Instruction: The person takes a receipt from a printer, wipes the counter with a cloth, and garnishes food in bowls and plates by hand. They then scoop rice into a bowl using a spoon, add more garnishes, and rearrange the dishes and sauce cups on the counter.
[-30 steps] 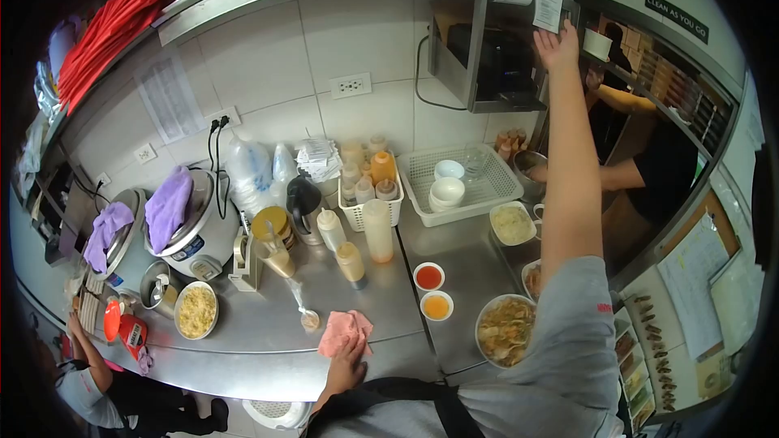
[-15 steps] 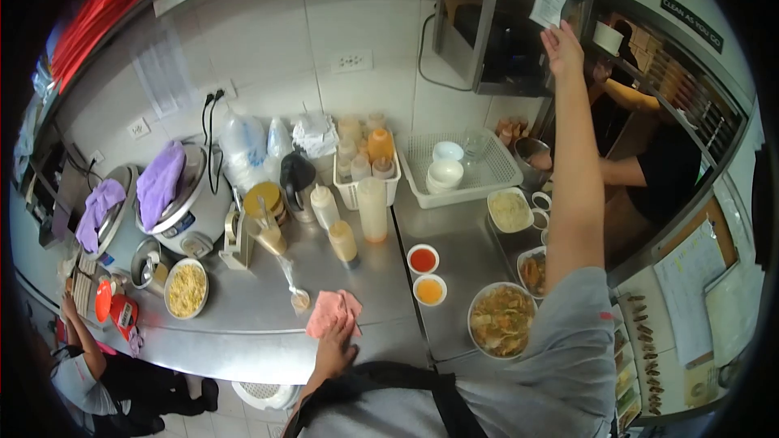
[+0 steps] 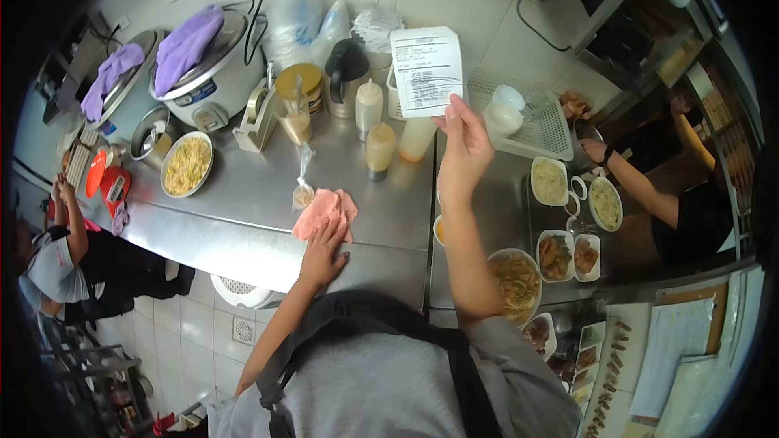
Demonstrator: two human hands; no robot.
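Between the thumb and fingers of my right hand (image 3: 464,150) is a printed order slip (image 3: 426,73), held up over the counter with its text facing me. My left hand (image 3: 324,253) lies with outstretched fingers on a crumpled pink cloth (image 3: 334,209) near the counter's front edge. Just beyond the cloth sits a small tied plastic bag (image 3: 303,195). Squeeze bottles (image 3: 380,150) stand behind it. Under my right forearm, a large bowl of food (image 3: 515,280) is partly covered, and a small cup of orange sauce (image 3: 439,229) is mostly hidden.
Rice cookers (image 3: 199,73) with purple towels, a tape dispenser (image 3: 256,122) and a bowl of yellow shredded food (image 3: 187,164) stand left. A white basket (image 3: 545,118) and filled containers (image 3: 555,255) are right. Co-workers show at left (image 3: 73,264) and right (image 3: 649,186).
My right hand has come down from the raised slips at upper right and now holds a slip in front of me. My left hand stays on the cloth. The view has shifted.
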